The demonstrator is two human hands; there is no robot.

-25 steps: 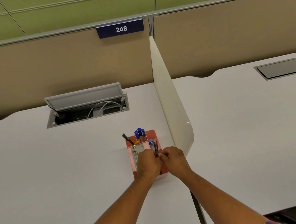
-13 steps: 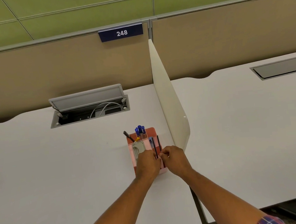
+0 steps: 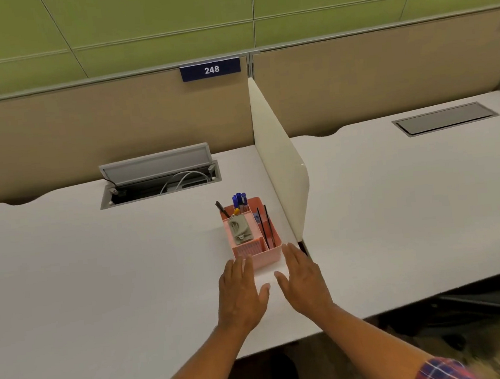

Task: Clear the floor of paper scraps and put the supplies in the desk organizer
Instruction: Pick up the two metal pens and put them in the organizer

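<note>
Both hands, left hand [image 3: 243, 294] and right hand [image 3: 304, 282], are hovering flat with fingers released, grasping nothing, just before the pink desk organizer [image 3: 257, 257] sitting filled on the desk [image 3: 98, 280], seemingly finished loading

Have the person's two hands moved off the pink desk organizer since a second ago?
Yes. The left hand and right hand pulled back toward the body, open and empty, off the pink plastic desk organizer.

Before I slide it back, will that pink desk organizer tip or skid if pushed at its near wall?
The pink desk organizer looks low and wide-based, so it probably slides rather than tips. The smooth white desk likely offers little grip. The upright blue pens in the back compartment may rattle or lean.
</note>
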